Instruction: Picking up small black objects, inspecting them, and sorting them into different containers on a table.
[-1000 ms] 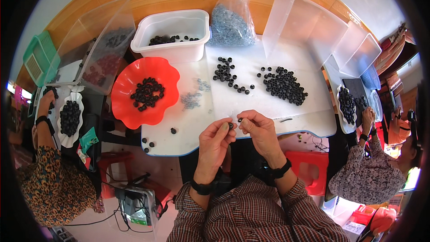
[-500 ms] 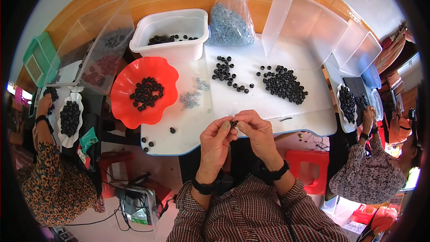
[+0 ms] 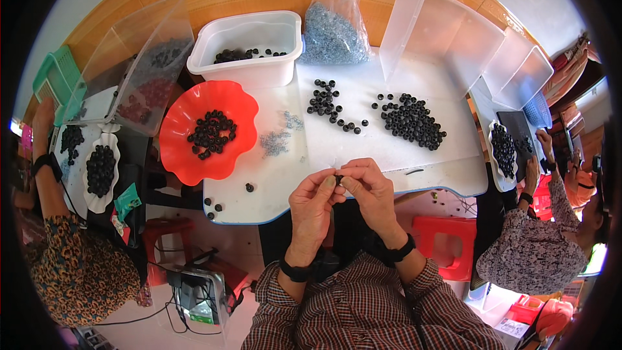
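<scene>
Both hands meet above the near edge of the white table (image 3: 278,181). My left hand (image 3: 311,204) and my right hand (image 3: 368,194) are closed, fingertips pinching one small black round piece (image 3: 338,180) between them. Its details are mostly covered by my thumbs. Beyond my hands lie a loose scatter of black pieces (image 3: 322,100) and a denser pile of black pieces (image 3: 414,123). To the left, a red wavy-rimmed bowl (image 3: 243,113) holds more of them. Beside that bowl are tiny clear-bluish bits (image 3: 275,144).
A white tub (image 3: 285,71) with black pieces and a plastic bag of bluish bits (image 3: 334,35) stand at the back. Clear bins (image 3: 447,32) stand back right. Co-workers sit left (image 3: 84,266) and right (image 3: 531,246). A red stool (image 3: 444,223) is below the table.
My hands stay nearly in place, the fingers shifting slightly around the black piece. The left co-worker's hand has moved farther away, toward the green basket; the right co-worker's other hand now shows.
</scene>
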Motion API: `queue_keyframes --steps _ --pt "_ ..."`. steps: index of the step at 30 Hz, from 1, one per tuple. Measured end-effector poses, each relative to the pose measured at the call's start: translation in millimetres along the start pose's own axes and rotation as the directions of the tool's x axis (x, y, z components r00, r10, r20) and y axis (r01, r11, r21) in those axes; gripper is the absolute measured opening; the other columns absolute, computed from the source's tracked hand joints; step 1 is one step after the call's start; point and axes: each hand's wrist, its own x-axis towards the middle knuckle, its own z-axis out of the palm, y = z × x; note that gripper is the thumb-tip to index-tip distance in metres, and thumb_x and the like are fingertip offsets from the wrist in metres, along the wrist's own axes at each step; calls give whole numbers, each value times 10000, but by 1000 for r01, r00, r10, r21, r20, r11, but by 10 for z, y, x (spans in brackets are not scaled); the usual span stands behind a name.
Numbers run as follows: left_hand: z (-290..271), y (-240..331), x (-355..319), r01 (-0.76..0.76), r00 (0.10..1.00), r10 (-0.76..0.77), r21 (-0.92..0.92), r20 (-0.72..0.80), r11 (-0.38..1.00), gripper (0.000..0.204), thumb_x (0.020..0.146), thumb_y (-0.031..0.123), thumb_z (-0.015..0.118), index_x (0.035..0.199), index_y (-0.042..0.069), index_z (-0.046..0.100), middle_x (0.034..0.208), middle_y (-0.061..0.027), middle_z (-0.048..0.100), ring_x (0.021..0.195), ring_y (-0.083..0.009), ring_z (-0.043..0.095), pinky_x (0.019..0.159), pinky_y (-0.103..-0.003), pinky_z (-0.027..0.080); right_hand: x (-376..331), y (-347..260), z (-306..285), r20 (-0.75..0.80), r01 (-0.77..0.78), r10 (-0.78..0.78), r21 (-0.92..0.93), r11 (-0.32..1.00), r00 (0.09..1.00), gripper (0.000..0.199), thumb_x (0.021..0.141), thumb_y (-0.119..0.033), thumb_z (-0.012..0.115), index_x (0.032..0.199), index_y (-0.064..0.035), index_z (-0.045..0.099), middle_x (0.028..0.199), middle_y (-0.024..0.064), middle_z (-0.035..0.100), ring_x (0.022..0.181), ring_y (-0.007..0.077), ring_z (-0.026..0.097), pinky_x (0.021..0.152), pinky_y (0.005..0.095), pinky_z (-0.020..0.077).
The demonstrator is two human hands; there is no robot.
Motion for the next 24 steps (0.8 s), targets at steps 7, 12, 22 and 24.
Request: queue_keyframes --steps 7,12,22,24 --pt "-2 14 -23 -19 1000 19 30 -9 999 187 947 66 606 1095 -45 633 891 -98 675 739 -139 645 661 -254 555 -18 -51 13 26 37 -36 -41 998 999 168 891 -19 642 1051 -24 692 1050 68 589 913 135 598 774 240 501" --pt "24 57 -62 1 1000 -1 44 -9 999 204 963 79 583 1107 -59 626 907 -112 679 747 -151 658 682 -265 570 -24 -51 -16 22 45 -44 -41 998 999 160 888 -7 640 1038 -25 692 1049 65 587 911 136 599 781 245 502" --pt "29 52 -75 -10 1000 9 64 9 998 202 960 68 582 1117 -49 634 883 -104 681 734 -147 655 688 -264 567 -14 -123 -42 43 73 -71 -64 995 997 163 860 27 648 1006 -26 696 1037 63 589 909 137 602 779 254 513" --pt "-18 40 -65 4 1000 -7 93 27 996 199 960 67 584 1113 -48 636 879 -102 679 728 -146 652 682 -262 565 -15 -133 -49 38 80 -77 -94 992 996 169 853 36 650 1002 -28 696 1034 65 590 912 140 604 781 255 515"
